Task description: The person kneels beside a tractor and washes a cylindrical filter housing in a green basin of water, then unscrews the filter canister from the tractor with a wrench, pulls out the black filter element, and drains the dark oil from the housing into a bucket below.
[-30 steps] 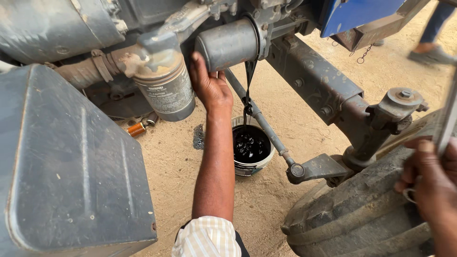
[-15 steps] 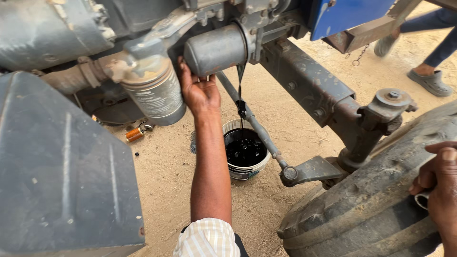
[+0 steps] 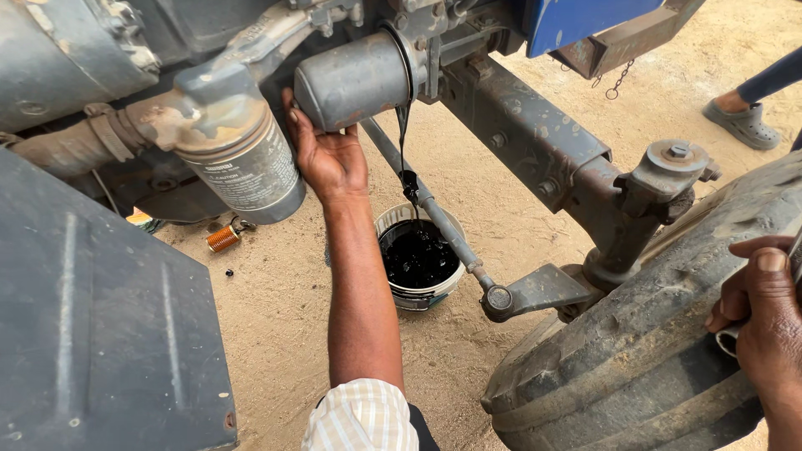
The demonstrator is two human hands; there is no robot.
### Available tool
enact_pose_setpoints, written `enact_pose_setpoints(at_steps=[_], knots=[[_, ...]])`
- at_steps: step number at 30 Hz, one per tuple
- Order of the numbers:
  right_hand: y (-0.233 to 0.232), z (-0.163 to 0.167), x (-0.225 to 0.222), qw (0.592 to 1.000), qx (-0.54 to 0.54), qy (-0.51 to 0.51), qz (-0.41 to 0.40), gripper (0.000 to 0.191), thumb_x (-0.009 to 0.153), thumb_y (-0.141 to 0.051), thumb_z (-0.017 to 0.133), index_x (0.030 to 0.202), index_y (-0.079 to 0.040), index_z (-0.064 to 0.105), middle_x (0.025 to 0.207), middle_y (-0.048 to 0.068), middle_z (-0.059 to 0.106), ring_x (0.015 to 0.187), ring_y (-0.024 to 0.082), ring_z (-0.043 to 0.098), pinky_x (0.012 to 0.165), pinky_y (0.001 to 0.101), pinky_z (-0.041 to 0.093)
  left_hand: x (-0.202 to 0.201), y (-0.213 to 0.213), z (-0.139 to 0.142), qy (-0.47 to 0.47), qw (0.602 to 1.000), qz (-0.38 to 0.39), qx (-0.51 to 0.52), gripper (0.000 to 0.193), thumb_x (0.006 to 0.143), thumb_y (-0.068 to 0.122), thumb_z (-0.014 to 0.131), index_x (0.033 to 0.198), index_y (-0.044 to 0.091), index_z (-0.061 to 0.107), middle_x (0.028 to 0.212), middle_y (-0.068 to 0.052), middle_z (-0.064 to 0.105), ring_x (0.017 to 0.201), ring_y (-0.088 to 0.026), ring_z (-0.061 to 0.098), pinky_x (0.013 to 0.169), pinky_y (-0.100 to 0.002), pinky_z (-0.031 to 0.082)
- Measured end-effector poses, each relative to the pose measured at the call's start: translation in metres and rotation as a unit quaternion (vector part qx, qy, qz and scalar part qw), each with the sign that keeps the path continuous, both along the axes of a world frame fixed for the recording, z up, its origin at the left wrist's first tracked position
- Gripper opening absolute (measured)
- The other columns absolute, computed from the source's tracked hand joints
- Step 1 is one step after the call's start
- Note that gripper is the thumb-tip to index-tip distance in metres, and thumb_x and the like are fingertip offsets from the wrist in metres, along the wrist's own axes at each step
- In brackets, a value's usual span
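1. The left hand [image 3: 330, 154] reaches up under the grey horizontal filter canister [image 3: 355, 79] on the engine. Its palm and curved fingers [image 3: 294, 117] cup the left end and the underside of the canister and touch it.
2. A thin stream of black oil [image 3: 404, 146] runs down from the right end of this canister, where it meets the engine block.
3. The oil falls into a round white bucket [image 3: 420, 294] that stands on the sandy ground, just right of the left forearm. The bucket is nearly full of black oil.
4. A steel steering rod [image 3: 434, 209] passes diagonally above the bucket, and the stream runs over it.
5. Left of the hand hangs an upright filter canister [image 3: 242, 163], close to the wrist but apart from it.
6. The right hand [image 3: 764, 309] rests on the big dusty tyre [image 3: 635, 359] at the right edge of the view. Its fingers are bent around a small metal thing; I cannot tell what it is.
7. A small orange part [image 3: 222, 239] lies on the ground under the upright canister.
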State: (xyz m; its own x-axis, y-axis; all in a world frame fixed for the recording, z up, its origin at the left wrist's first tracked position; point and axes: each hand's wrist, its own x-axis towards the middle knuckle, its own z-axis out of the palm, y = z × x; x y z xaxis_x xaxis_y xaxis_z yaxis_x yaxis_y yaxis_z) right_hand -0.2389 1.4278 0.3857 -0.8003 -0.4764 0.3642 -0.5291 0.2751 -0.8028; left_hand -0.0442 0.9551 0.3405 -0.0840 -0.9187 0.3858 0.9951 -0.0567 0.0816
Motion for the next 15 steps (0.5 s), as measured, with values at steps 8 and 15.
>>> enact_pose_setpoints(at_steps=[8, 15], knots=[[0.001, -0.001, -0.001, 1.0, 0.009, 0.01, -0.009, 0.045, 0.118, -0.036, 0.035, 0.125, 0.004, 0.052, 0.063, 0.013, 0.046, 0.051, 0.026, 0.052, 0.051, 0.0428, 0.049, -0.002, -0.016, 0.003, -0.011, 0.992, -0.003, 0.123, 0.048, 0.09, 0.03, 0.076, 0.136, 0.018, 0.064, 0.146, -0.011, 0.058, 0.138, -0.03, 0.052, 0.112, -0.065, 0.048], [0.008, -0.015, -0.014, 1.0, 0.018, 0.016, 0.002, 0.047, 0.117, -0.038, 0.035, 0.129, 0.004, 0.051, 0.067, 0.013, 0.047, 0.054, 0.026, 0.055, 0.051, 0.0424, 0.053, -0.002, -0.002, 0.01, -0.025, 0.997, 0.008, 0.075, 0.055, 0.093, 0.033, 0.075, 0.143, 0.02, 0.058, 0.151, -0.011, 0.054, 0.14, -0.03, 0.051, 0.114, -0.062, 0.048]])
